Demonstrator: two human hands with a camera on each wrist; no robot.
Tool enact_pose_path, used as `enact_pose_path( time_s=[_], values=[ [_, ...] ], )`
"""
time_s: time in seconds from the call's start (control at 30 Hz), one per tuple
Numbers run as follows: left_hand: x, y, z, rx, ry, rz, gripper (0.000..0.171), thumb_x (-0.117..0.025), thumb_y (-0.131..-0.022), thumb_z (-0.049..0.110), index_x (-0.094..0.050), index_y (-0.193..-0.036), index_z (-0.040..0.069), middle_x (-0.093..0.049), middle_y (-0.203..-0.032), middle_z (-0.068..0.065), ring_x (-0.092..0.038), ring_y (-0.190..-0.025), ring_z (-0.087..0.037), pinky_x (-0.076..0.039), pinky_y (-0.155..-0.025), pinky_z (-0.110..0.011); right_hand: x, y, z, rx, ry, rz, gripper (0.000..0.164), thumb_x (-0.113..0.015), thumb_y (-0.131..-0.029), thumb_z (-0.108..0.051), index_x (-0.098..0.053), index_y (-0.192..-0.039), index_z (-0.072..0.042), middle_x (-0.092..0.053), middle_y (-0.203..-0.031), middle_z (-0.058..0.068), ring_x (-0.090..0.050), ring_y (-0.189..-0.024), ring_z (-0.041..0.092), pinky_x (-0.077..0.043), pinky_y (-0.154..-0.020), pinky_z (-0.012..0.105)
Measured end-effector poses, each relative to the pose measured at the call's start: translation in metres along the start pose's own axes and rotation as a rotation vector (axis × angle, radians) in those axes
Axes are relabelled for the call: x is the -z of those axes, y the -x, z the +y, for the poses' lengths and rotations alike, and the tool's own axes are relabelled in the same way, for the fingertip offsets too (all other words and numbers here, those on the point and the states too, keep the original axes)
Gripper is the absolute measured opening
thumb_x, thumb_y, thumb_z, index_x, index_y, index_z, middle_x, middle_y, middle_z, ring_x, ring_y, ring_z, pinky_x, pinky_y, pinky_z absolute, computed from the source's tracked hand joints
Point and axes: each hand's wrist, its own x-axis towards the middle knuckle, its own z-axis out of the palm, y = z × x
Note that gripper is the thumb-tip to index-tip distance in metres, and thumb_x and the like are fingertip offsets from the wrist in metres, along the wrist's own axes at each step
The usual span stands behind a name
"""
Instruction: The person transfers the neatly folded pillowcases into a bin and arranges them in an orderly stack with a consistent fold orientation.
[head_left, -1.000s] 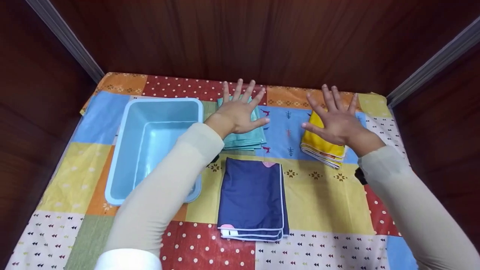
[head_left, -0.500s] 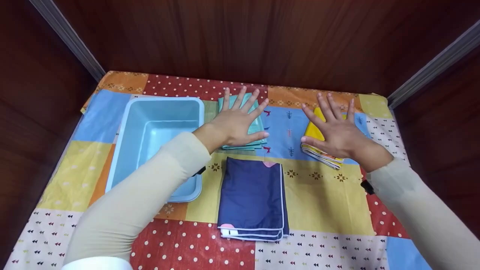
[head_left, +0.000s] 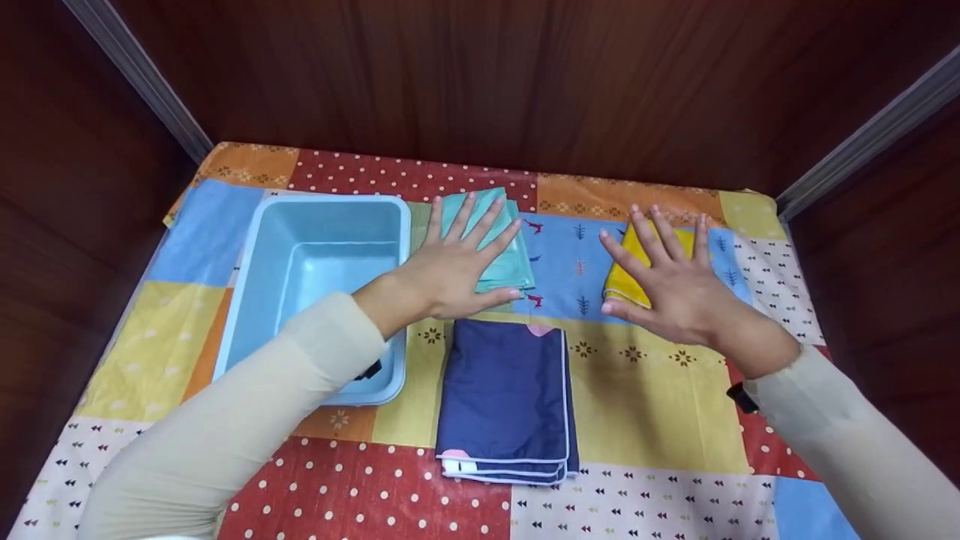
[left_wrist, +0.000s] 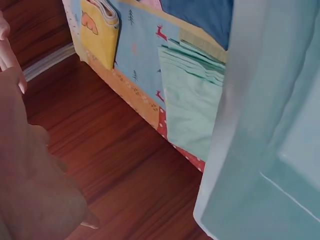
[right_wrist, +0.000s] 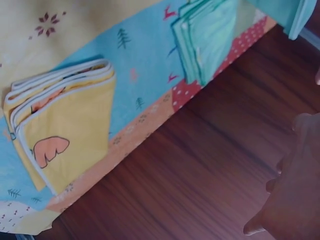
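My left hand point(head_left: 454, 270), fingers spread straight, hovers over the folded mint-green cloth point(head_left: 506, 259) and hides part of it in the head view. Likewise spread wide, my right hand point(head_left: 679, 296) is above the folded yellow cloth point(head_left: 631, 255). Neither hand holds anything. The right wrist view shows the yellow cloth point(right_wrist: 75, 130) with white edging and an orange print, lying flat in layers. Nearer the body lies a folded navy cloth point(head_left: 506, 390) with white edging and pink patches. A light-blue plastic tub point(head_left: 403, 232) stands on the left, partly behind my left forearm.
A patchwork-print tablecloth point(head_left: 652, 420) covers the table under everything. Dark wood panels point(head_left: 480, 82) rise at the back and on both sides, joined by grey corner strips point(head_left: 142, 82). The tub's wall point(left_wrist: 225, 145) stands close beside the green cloth.
Both hands have drawn back toward the body, the left one also shifting left, with fingers still spread. More of the green cloth's far part shows. The cloths and tub stay in place.
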Motion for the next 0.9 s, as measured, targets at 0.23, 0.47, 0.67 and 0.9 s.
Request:
enact_pose_path(
  time_s=[0.23,0.47,0.67,0.9],
  values=[
    [-0.004,0.018,0.008,-0.013,0.040,-0.001,0.089,-0.033,-0.098,0.073,0.003,-0.164,0.027,0.017,-0.170,-0.005,0.021,-0.153,-0.036,0.018,-0.115,-0.066,-0.004,0.008,-0.012,0.039,-0.003,0.005,0.084,-0.048,-0.098,-0.064,-0.016,-0.165,-0.024,0.006,-0.170,0.017,0.009,-0.154,0.043,0.020,-0.110,0.072],
    [-0.012,0.031,0.023,-0.049,0.073,0.027,0.089,-0.034,-0.098,0.072,-0.001,-0.165,0.024,0.011,-0.171,-0.006,0.017,-0.153,-0.037,0.018,-0.115,-0.065,-0.012,0.015,-0.022,0.064,-0.008,-0.003,0.085,-0.049,-0.096,-0.066,-0.016,-0.165,-0.027,0.002,-0.171,0.015,0.009,-0.155,0.040,0.016,-0.113,0.071],
    [-0.019,0.039,0.039,-0.057,0.111,0.075,0.088,-0.036,-0.098,0.071,-0.003,-0.165,0.023,0.009,-0.171,-0.007,0.014,-0.154,-0.038,0.012,-0.118,-0.064,-0.020,0.019,-0.030,0.084,-0.006,0.013,0.085,-0.051,-0.096,-0.065,-0.016,-0.165,-0.028,0.000,-0.171,0.014,0.005,-0.155,0.041,0.014,-0.114,0.070],
    [-0.035,0.048,0.055,-0.055,0.173,0.106,0.086,-0.036,-0.101,0.068,-0.004,-0.165,0.020,0.008,-0.171,-0.009,0.014,-0.153,-0.037,0.009,-0.120,-0.060,-0.034,0.022,-0.035,0.077,-0.031,0.000,0.084,-0.051,-0.097,-0.064,-0.016,-0.165,-0.029,-0.001,-0.171,0.015,0.004,-0.155,0.042,0.015,-0.114,0.069]
  ],
)
